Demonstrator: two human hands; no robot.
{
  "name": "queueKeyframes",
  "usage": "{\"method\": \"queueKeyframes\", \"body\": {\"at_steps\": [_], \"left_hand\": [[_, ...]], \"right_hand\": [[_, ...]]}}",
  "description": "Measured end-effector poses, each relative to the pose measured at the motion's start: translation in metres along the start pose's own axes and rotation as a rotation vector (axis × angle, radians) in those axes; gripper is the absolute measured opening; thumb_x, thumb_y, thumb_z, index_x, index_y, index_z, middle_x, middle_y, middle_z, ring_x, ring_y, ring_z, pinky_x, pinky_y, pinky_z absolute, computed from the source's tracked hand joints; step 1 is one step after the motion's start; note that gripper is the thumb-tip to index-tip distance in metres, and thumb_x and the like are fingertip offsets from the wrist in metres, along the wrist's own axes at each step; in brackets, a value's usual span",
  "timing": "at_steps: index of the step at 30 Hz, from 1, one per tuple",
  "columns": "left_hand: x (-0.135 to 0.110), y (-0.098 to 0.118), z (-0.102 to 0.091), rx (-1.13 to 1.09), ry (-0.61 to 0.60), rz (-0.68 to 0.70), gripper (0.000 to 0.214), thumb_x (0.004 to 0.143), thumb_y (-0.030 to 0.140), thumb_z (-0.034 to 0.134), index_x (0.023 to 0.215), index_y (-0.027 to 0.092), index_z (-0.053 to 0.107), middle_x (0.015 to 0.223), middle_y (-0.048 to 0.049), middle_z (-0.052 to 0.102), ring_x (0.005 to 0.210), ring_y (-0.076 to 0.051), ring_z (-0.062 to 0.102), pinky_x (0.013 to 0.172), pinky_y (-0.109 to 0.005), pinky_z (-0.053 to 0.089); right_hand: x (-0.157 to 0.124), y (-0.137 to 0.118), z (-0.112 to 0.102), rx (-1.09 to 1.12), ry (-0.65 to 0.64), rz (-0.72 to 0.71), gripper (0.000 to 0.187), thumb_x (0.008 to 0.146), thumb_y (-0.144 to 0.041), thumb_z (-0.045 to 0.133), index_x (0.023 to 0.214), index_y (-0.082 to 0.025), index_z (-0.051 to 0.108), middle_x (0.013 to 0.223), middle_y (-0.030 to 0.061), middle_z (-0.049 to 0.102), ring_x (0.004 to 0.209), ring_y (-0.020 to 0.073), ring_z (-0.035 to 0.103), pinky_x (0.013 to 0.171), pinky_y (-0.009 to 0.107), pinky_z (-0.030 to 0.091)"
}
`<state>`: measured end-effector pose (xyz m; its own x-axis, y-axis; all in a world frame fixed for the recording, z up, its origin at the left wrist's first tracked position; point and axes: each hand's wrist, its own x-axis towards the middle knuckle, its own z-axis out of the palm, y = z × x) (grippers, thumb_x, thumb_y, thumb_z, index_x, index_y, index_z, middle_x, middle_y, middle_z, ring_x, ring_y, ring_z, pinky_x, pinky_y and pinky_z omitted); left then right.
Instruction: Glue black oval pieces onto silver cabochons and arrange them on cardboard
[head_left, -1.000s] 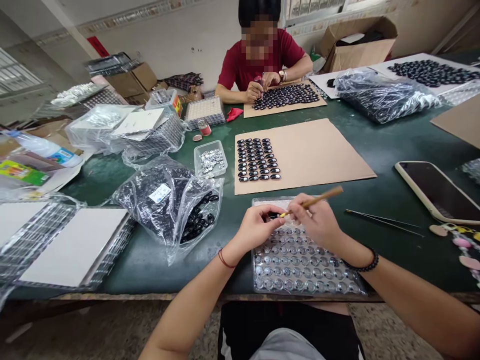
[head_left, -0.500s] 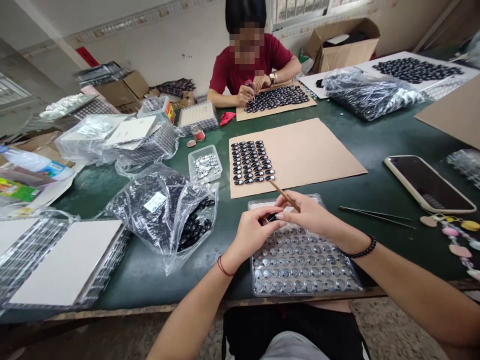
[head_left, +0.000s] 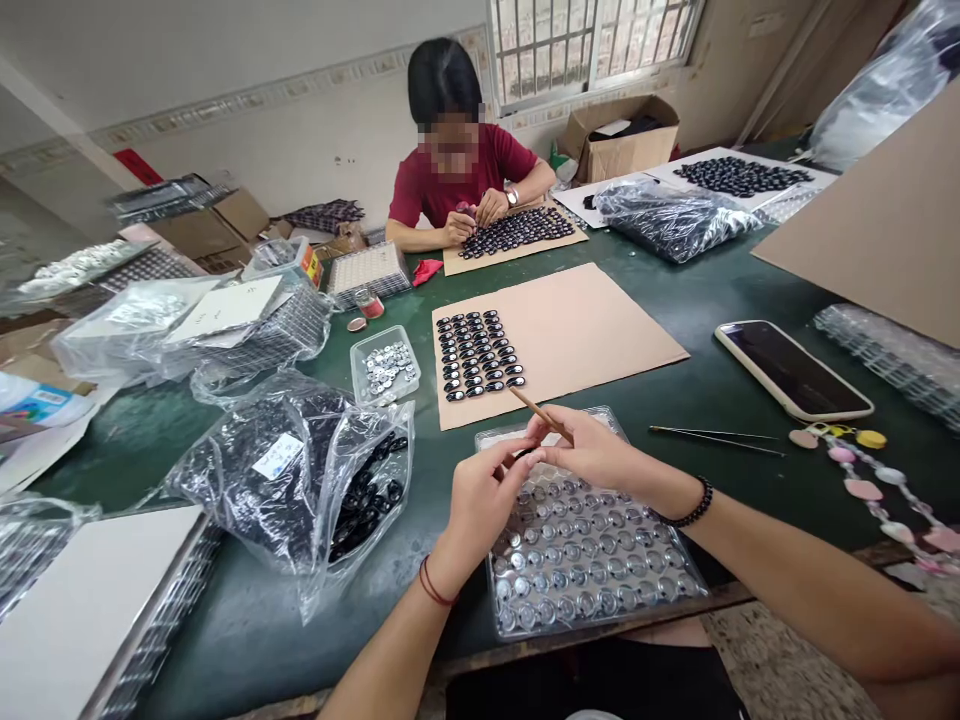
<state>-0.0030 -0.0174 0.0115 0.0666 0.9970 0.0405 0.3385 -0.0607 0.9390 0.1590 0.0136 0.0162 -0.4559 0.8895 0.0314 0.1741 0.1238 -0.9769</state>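
Observation:
My left hand (head_left: 480,505) and my right hand (head_left: 592,452) meet above a clear plastic blister tray (head_left: 592,560) of round silver pieces at the table's near edge. The right hand pinches a thin wooden stick (head_left: 538,408) that points up and to the left. The left hand's fingers are curled against the right fingertips, around a small dark piece that I can barely see. Just beyond lies a brown cardboard sheet (head_left: 592,330) with rows of black oval pieces (head_left: 478,354) at its left end.
A clear bag of black pieces (head_left: 322,480) lies to the left, a small tub of silver parts (head_left: 385,364) behind it. Tweezers (head_left: 712,438) and a phone (head_left: 791,368) lie to the right. A person in a red shirt (head_left: 465,180) works across the green table (head_left: 720,290).
The stick swung from pointing right to pointing up and left. The camera view tilted up and shifted right; both hands stayed together over the tray.

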Motion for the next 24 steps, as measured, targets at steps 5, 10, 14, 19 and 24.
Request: {"method": "queueKeyframes", "body": {"at_steps": [5,10,14,19,24], "left_hand": [[0.022,-0.001,-0.037,-0.891,0.28,-0.361,0.014,0.083,0.026,0.049,0.082,0.015,0.058,0.051,0.0053,0.044,0.039,-0.003,0.038,0.04,-0.013,0.034],[0.028,0.001,-0.058,-1.256,0.452,-0.516,0.017,0.084,0.004,0.037,0.08,0.013,0.05,0.073,-0.0033,0.055,0.068,-0.009,0.059,0.059,-0.019,0.051],[0.025,0.0,-0.049,-1.227,0.367,-0.503,0.024,0.08,-0.006,0.035,0.082,0.012,0.052,0.08,-0.006,0.059,0.075,-0.01,0.062,0.063,-0.019,0.054],[0.023,0.004,-0.044,-1.215,0.282,-0.447,0.022,0.084,0.001,0.037,0.093,0.011,0.055,0.094,-0.0078,0.062,0.063,-0.004,0.058,0.052,-0.01,0.05],[0.021,0.003,-0.041,-1.245,0.149,-0.408,0.017,0.087,0.014,0.042,0.096,0.012,0.055,0.076,-0.0017,0.058,0.04,0.001,0.038,0.032,-0.007,0.031]], "right_hand": [[0.014,0.015,-0.033,-0.228,0.188,0.03,0.012,0.073,-0.025,0.057,0.081,-0.017,0.057,0.074,0.0008,0.059,0.057,0.0097,0.049,0.05,0.021,0.038],[0.045,0.045,-0.057,-0.487,0.358,0.06,0.009,0.073,-0.022,0.055,0.08,-0.017,0.059,0.08,0.0027,0.063,0.072,0.0144,0.056,0.065,0.025,0.041],[0.075,0.057,-0.059,-0.59,0.3,0.043,0.008,0.072,-0.017,0.055,0.076,-0.015,0.062,0.079,0.0038,0.065,0.074,0.0144,0.056,0.067,0.023,0.039],[0.092,0.066,-0.057,-0.656,0.267,0.067,0.011,0.072,-0.022,0.057,0.072,-0.015,0.066,0.074,0.0045,0.066,0.065,0.0137,0.054,0.059,0.022,0.034],[0.094,0.068,-0.058,-0.667,0.282,0.083,0.016,0.073,-0.029,0.058,0.067,-0.016,0.066,0.068,0.0029,0.065,0.061,0.0128,0.052,0.055,0.022,0.031]]}}
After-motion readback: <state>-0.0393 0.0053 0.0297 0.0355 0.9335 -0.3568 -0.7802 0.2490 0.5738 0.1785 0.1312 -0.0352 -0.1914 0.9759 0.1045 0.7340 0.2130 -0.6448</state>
